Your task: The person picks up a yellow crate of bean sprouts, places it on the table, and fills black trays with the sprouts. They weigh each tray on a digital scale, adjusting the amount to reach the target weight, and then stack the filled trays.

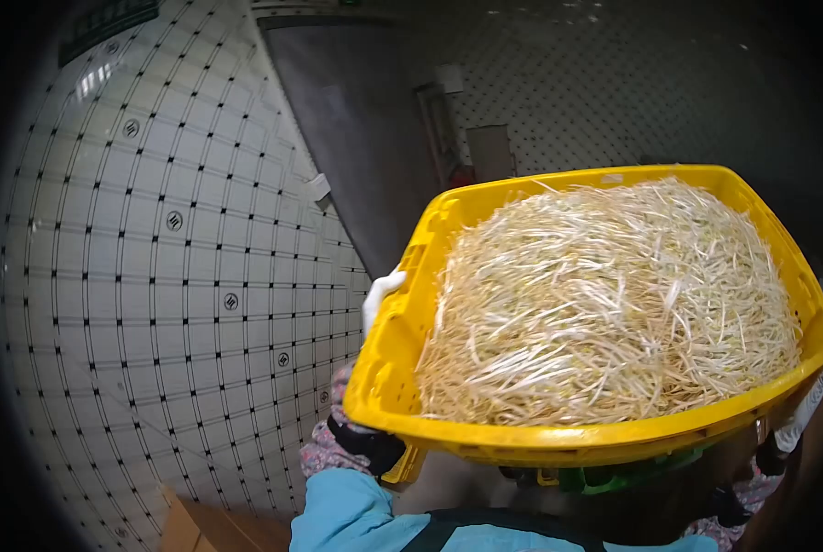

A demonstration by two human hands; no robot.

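Observation:
A yellow plastic crate (485, 434) fills the right half of the head view, heaped with bean sprouts (604, 304). My left hand (384, 296), in a white glove, is closed on the crate's left side; part of it is hidden behind the rim. At the right end, my right hand (809, 403), also white-gloved, grips the crate's edge from outside, with most of its fingers out of sight. The crate is held up in front of my body and looks slightly tilted in the view.
A tiled wall (172, 276) runs along the left. Beyond the crate stands a dark grey door or panel (347, 120). Under the crate, part of something green (614, 474) shows. Brown cardboard (213, 529) lies at the lower left.

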